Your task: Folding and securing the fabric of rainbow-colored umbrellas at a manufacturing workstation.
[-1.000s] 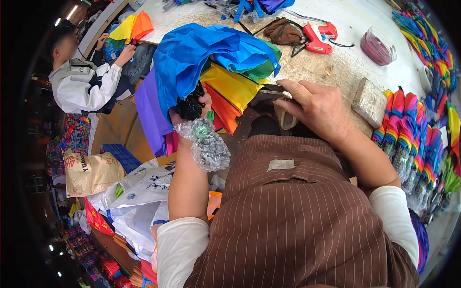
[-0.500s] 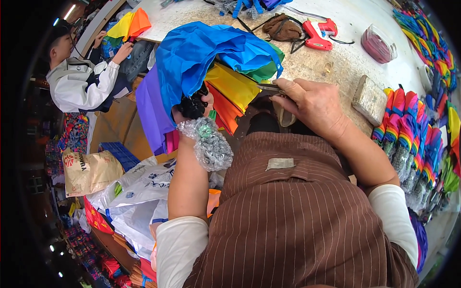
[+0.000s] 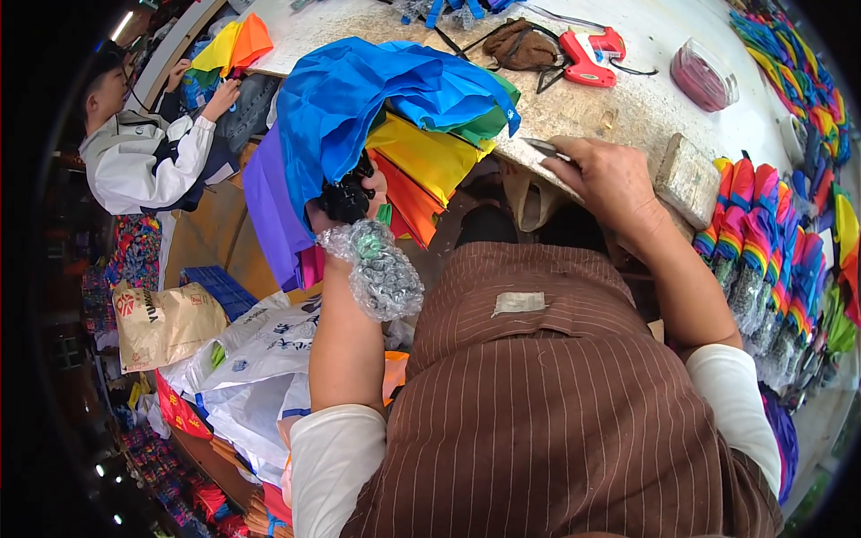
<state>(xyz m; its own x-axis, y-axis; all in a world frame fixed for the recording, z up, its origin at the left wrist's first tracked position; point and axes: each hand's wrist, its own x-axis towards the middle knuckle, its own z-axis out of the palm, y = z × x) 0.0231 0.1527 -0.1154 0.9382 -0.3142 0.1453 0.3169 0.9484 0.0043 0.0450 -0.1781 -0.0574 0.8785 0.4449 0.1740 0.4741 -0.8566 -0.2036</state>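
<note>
A half-folded rainbow umbrella (image 3: 359,103) with blue, purple, green, yellow and orange panels hangs in front of me on the left. My left hand (image 3: 375,190) is closed round its black frame, partly hidden behind the cloth. Clear bubble wrap (image 3: 381,273) covers the handle end, beside my left wrist. To the right, over the table's near edge, my right hand (image 3: 614,184) pinches what look like small metal thread snips (image 3: 540,145). Their tip points left and stands apart from the umbrella; most of the tool is hidden in the fingers.
On the table (image 3: 619,121) are a red-and-white tagging gun (image 3: 592,58), a brown cloth bundle (image 3: 522,45), a clear tub (image 3: 704,76) and a worn block (image 3: 688,179). Folded rainbow umbrellas (image 3: 753,215) line the right. A co-worker (image 3: 143,161) handles another umbrella at far left.
The umbrella and my left hand have shifted slightly left. My right hand has moved a little right with the snips, away from the umbrella's yellow panel.
</note>
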